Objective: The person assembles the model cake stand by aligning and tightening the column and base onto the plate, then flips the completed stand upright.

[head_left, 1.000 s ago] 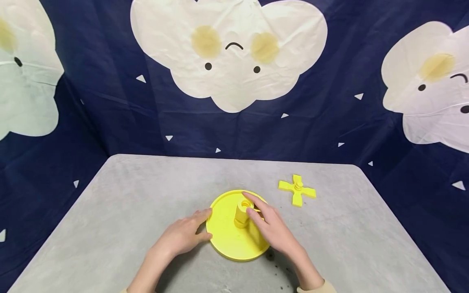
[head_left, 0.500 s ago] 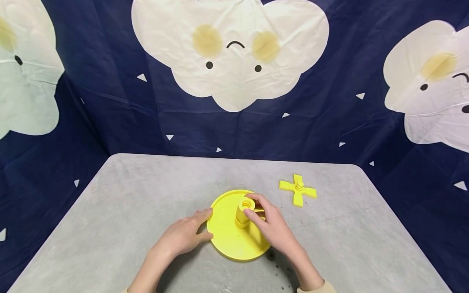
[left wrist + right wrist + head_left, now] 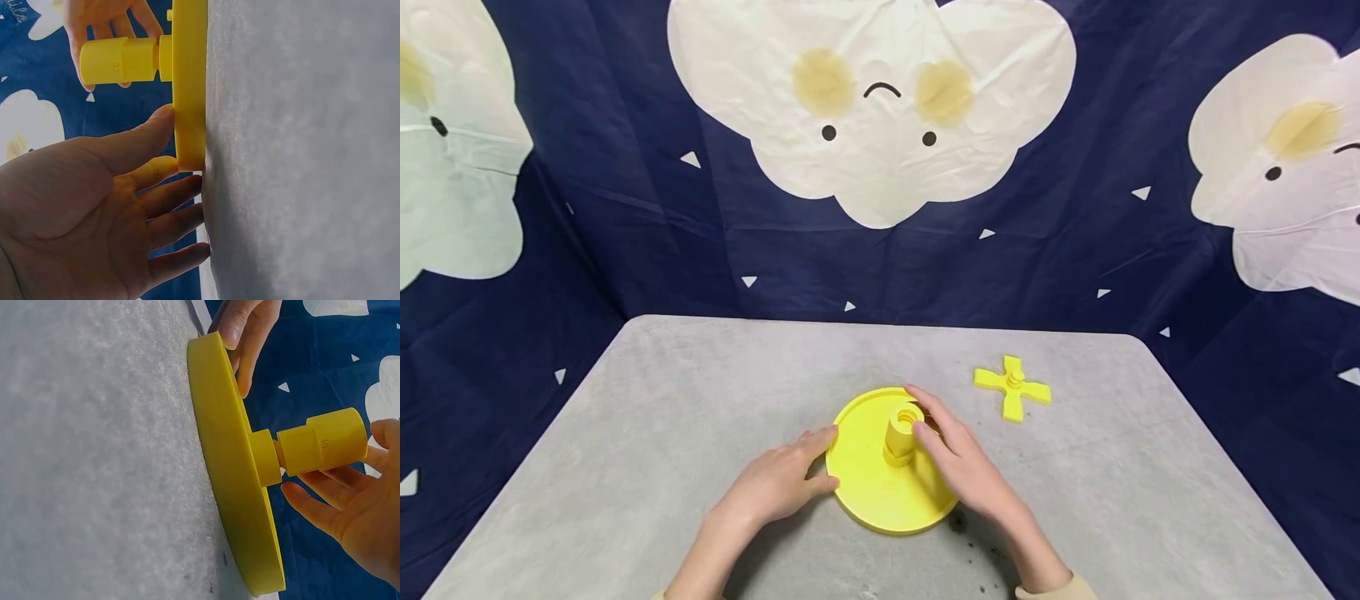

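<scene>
A yellow round base [image 3: 865,496] with a raised rim lies flat on the table. My left hand [image 3: 778,479] holds its left edge, thumb on the rim and fingertips against the side. From the base's middle rises a yellow column [image 3: 900,435] with a threaded hole in its top; a thin neck shows between column [image 3: 322,442] and collar [image 3: 265,458] in the right wrist view. My right hand [image 3: 962,462] is around the column's right side, fingers loosely spread behind it and thumb near its top. Whether it touches the column cannot be told.
A yellow cross-shaped piece [image 3: 1013,390] with a threaded stud in its middle lies to the back right on the grey table [image 3: 715,375]. A dark blue cloth [image 3: 647,250] printed with white clouds hangs behind and at both sides. Dark specks mark the table near the right forearm.
The right fingers closed in around the column half a second ago and have since spread away again, the thumb lifting slightly. The left hand and the base stay in place.
</scene>
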`<state>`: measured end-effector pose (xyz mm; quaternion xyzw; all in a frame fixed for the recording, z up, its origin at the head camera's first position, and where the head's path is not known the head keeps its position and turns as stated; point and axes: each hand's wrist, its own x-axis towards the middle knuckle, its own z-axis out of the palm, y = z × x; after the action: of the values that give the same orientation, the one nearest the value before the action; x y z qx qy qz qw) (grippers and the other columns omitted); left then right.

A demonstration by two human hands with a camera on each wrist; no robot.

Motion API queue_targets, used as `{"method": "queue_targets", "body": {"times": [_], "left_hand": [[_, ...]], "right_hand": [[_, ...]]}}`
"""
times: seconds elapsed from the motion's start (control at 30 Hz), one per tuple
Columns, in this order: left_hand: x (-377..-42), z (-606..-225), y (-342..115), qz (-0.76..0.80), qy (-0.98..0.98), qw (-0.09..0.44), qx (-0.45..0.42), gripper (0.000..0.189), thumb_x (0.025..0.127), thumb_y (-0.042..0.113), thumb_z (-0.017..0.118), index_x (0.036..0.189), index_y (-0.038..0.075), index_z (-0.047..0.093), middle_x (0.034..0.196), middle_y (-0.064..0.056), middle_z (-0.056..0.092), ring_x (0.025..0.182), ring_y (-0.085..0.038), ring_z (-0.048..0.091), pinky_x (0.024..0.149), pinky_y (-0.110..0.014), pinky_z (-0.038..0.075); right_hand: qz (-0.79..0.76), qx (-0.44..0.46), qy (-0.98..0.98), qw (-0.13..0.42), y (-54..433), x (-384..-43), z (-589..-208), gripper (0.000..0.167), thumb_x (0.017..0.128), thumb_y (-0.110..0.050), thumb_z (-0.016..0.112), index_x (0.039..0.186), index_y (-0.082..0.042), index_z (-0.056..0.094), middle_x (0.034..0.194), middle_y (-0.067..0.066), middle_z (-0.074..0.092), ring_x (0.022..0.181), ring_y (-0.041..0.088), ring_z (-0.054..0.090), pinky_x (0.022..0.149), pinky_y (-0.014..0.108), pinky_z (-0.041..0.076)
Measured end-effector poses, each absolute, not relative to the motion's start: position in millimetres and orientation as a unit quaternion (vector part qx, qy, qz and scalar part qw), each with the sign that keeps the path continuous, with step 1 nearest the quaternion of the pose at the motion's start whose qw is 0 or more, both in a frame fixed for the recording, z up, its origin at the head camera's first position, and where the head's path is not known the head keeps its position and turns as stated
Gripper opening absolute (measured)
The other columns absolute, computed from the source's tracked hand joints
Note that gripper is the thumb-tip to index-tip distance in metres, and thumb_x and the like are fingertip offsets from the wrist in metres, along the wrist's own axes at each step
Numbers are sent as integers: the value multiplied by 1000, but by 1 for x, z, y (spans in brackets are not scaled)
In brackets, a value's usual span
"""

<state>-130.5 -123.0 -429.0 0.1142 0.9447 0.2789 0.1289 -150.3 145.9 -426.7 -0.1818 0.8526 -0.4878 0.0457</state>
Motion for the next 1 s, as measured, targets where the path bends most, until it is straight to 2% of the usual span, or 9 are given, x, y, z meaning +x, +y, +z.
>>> {"method": "queue_targets", "body": {"times": [0.13, 0.33, 0.57, 0.8, 1.0], "left_hand": [[-130, -429, -121, 276, 946, 132, 110, 70, 92, 35, 76, 154, 13, 49, 159, -9, 50, 149, -37, 46, 120, -61, 39], [-130, -430, -120, 272, 947, 132, 106, 70, 93, 35, 75, 154, 14, 49, 159, -8, 50, 149, -36, 46, 120, -61, 39], [-131, -429, -120, 273, 947, 128, 112, 71, 93, 36, 75, 154, 14, 49, 159, -8, 50, 149, -37, 45, 120, -61, 38], [-131, -429, -121, 270, 948, 132, 107, 70, 92, 34, 76, 154, 14, 49, 159, -8, 50, 149, -36, 46, 120, -61, 39], [-129, -429, -122, 272, 948, 120, 111, 70, 92, 35, 76, 153, 13, 50, 158, -10, 51, 148, -37, 46, 120, -61, 39]], "right_hand": [[-478, -181, 858, 51, 147, -150, -427, 45, 111, -33, 45, 156, -28, 45, 162, -2, 46, 149, 21, 46, 123, 51, 40], [-487, -173, 855, 50, 147, -151, -427, 41, 109, -35, 50, 148, -25, 53, 145, 2, 60, 127, 20, 59, 107, 38, 55], [-498, -152, 852, 50, 145, -151, -424, 41, 105, -34, 60, 143, -20, 56, 134, -2, 65, 119, 16, 61, 100, 30, 57], [-482, -144, 863, 41, 142, -150, -426, 42, 103, -34, 62, 144, -27, 55, 133, -9, 63, 114, 11, 61, 95, 26, 58], [-475, -156, 866, 32, 143, -150, -428, 43, 104, -37, 60, 147, -32, 53, 134, -8, 64, 114, 10, 61, 96, 28, 58]]}}
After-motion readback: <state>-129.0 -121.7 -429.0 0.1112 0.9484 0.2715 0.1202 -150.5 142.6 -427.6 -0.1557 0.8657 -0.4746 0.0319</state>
